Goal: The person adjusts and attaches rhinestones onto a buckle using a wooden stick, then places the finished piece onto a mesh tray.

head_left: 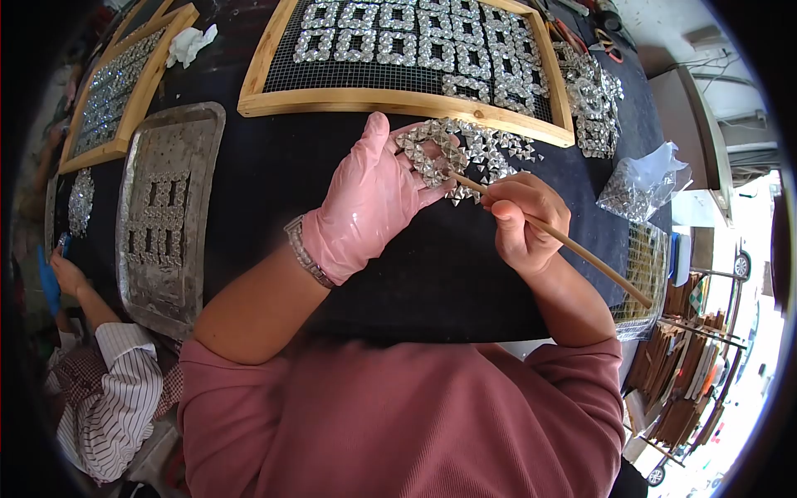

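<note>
My left hand (369,203), in a pink glove, is turned palm up with its thumb raised. Across its fingers rests a silver studded rectangular frame (413,152), like a buckle, with an opening in its middle. My bare right hand (531,222) pinches a thin wooden stick (594,261), whose tip meets the right side of the silver frame. Loose pyramid-shaped silver studs (491,148) lie on the dark table just beyond my fingers; my left hand partly hides them.
Beyond stands a wood-framed mesh screen (349,103) with rows of similar frames. A metal tray (170,286) with several pieces lies left, near a co-worker's hand (68,272). At right are a plastic bag (647,181), a pile of silver pieces (594,100) and pliers (608,46).
</note>
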Demonstrator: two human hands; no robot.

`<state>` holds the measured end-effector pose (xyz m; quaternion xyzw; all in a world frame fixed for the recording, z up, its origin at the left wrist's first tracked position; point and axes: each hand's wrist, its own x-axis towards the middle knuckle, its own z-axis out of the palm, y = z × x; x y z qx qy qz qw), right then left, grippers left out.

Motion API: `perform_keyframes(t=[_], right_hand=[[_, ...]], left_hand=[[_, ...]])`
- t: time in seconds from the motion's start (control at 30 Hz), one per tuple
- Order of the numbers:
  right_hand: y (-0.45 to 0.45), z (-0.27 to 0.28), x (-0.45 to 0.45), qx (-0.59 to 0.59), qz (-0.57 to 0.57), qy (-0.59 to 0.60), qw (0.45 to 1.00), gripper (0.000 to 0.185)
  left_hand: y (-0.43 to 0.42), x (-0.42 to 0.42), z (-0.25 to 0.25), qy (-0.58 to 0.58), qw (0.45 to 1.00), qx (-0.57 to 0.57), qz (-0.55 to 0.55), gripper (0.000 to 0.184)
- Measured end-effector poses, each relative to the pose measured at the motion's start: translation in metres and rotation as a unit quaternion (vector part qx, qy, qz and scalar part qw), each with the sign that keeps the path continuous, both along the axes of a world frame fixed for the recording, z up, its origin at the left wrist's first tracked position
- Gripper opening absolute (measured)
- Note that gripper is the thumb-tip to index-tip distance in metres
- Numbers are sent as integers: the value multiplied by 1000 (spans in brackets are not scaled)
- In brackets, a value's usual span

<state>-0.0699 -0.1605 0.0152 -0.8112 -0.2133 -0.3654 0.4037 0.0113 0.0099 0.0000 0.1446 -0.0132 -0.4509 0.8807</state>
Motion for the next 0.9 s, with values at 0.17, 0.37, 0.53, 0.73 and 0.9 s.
perform_keyframes(t=[0.17,0.37,0.53,0.73,0.9], right_hand=[[-2,2,4,-110,14,-47,993,30],[1,3,5,-169,27,-95,981,35],[-2,1,0,-59,-9,-9,998,28],[0,2,2,-19,-5,15,1000,22],[0,3,2,-31,7,14,999,22]], left_hand=[[1,0,2,-4,1000,5,7,57],[-1,0,2,-12,1000,12,4,58],[-1,-2,4,-14,999,31,6,60],[-1,-1,3,-11,999,30,2,59],[-2,-2,3,-6,1000,17,-3,60]])
